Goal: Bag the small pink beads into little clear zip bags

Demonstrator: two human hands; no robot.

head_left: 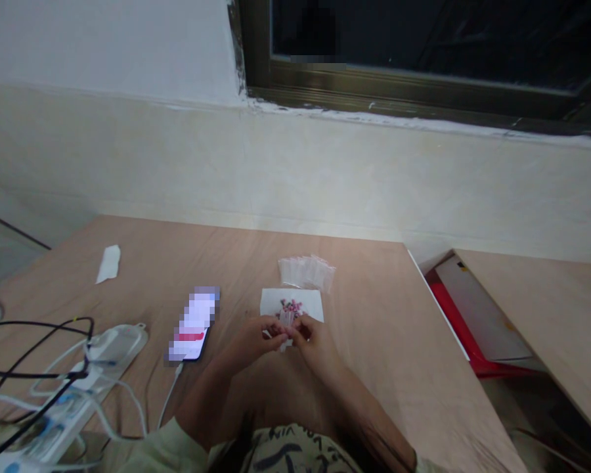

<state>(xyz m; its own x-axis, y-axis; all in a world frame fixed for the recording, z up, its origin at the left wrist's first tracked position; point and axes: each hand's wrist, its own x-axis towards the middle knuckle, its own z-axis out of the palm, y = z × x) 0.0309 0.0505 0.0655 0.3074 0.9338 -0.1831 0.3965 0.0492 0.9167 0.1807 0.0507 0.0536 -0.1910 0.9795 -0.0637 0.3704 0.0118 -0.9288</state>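
My left hand [266,338] and my right hand [311,338] meet over the near side of a white sheet of paper [270,300]. Between their fingertips they pinch a small clear plastic bag [286,318], one hand on each side. Whether anything is inside the bag is too small to tell. Small pink and dark beads [291,305] lie in a loose pile on the paper, just beyond my fingers. Farther back, a fanned stack of clear plastic bags [306,272] rests flat on the table.
The wooden table [389,315] meets the wall behind. On the left lie a phone [193,328] on a charging cable, a white power strip [103,361] with tangled cords, and a scrap of white paper [109,264]. Past the right edge, a red item [458,335] sits in a gap.
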